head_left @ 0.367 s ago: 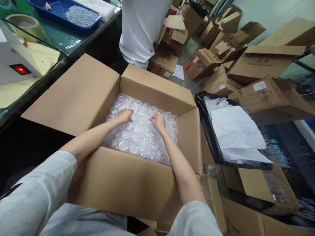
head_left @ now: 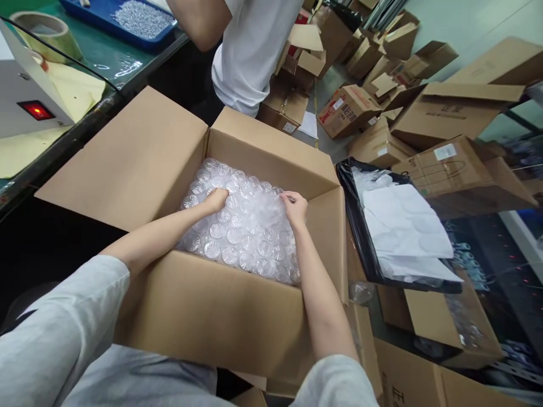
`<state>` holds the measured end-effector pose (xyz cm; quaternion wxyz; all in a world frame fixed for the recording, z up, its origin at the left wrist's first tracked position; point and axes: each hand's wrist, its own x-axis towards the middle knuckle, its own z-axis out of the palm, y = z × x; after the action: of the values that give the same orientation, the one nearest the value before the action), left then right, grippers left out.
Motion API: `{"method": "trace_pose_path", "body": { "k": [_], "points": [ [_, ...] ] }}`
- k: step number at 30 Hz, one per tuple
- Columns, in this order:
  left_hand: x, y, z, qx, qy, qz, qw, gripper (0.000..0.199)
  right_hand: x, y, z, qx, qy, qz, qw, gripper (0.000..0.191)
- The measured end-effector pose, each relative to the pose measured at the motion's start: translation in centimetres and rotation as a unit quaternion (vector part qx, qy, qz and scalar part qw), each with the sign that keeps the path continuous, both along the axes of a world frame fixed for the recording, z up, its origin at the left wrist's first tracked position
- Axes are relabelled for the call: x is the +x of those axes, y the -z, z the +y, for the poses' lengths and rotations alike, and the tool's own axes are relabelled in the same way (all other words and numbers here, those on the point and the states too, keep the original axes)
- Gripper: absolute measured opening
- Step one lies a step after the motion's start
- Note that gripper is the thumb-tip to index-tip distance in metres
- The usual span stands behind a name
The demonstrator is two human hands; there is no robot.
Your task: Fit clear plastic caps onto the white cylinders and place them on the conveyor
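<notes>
An open cardboard box [head_left: 229, 305] stands in front of me with its flaps spread. Inside it lies a layer of clear round pieces [head_left: 231, 254], packed side by side under thin clear plastic film [head_left: 265, 208]. My left hand [head_left: 217, 200] is closed over the left part of the layer, gripping the film, its fingertips partly hidden. At the right, near the far corner of the layer, my right hand [head_left: 296, 208] pinches the film between thumb and fingers. Between both hands the film looks whitish and creased. What the round pieces are, I cannot tell.
A black-lined container [head_left: 365, 237] with white sheets [head_left: 403, 220] stands at the right. On the left bench are a blue tray [head_left: 163, 35], a tape roll [head_left: 46, 37] and a machine with a red-lit switch [head_left: 36, 111]. A co-worker [head_left: 250, 56] stands beyond the box. Cartons [head_left: 352, 110] crowd the back.
My right hand has moved right across the layer, drawing film along. My left hand has curled closed in nearly the same place. The co-worker's arm has come into view.
</notes>
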<state>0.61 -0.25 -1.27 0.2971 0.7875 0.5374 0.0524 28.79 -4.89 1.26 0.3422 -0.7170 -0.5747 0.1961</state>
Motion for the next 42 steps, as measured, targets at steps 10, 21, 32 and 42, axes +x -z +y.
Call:
{"method": "trace_pose_path", "body": {
  "k": [10, 21, 32, 42],
  "points": [
    [0.6, -0.4, -1.4, 0.029, 0.034, 0.033, 0.998, 0.033, 0.8, 0.5, -0.4, -0.119, -0.061, -0.002, 0.991, 0.029],
    [1.1, 0.5, -0.3, 0.031, -0.014, -0.029, 0.999, 0.035, -4.2, 2.2, 2.5, -0.157, -0.094, -0.106, 0.977, 0.041],
    [1.8, -1.8, 0.1, 0.052, -0.104, -0.145, 0.983, 0.025, -5.4, 2.5, 3.9, -0.295, -0.014, -0.146, 0.944, 0.03],
    [2.0, -3.9, 0.1, -0.004, -0.112, -0.194, 0.975, 0.014, -1.9, -1.4, 2.2, -0.042, 0.041, -0.037, 0.998, 0.033]
  ]
}}
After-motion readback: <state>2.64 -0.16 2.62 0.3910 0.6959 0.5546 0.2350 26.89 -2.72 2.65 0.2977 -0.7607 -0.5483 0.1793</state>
